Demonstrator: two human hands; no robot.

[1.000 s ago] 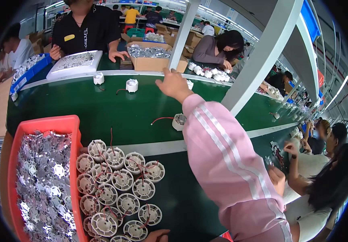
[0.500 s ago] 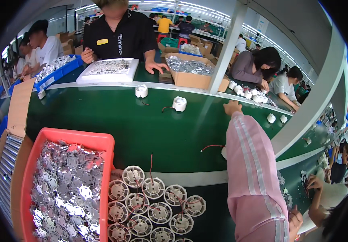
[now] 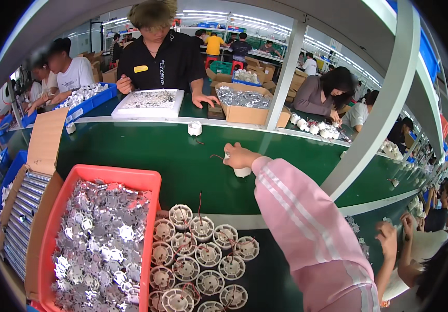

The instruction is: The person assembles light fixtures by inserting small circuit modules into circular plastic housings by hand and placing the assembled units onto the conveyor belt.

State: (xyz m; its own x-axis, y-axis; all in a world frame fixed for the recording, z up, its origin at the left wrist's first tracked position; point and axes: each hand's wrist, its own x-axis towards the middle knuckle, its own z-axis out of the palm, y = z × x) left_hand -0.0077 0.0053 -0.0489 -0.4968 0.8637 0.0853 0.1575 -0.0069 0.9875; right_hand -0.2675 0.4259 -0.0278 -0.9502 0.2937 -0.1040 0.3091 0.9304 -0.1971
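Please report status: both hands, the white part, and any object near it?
Left hand out of view. Right hand on white part, fingers curled, grip unclear. Another white part apart, farther left.

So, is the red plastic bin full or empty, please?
Mostly full: flat silver metal pieces lie heaped across the red plastic bin, hiding its floor.

A person in black (image 3: 180,62) stands behind a white foam tray (image 3: 141,113) covered in small dark parts (image 3: 148,99), one hand beside an open carton (image 3: 245,115) heaped with silvery pieces (image 3: 242,97). Just right of the carton rises a grey post (image 3: 286,78). At left, a blue bin (image 3: 95,103) lies near a person in white (image 3: 77,74). Farther back are a person in yellow (image 3: 214,44), a green crate (image 3: 220,67) and a red stool (image 3: 237,65)
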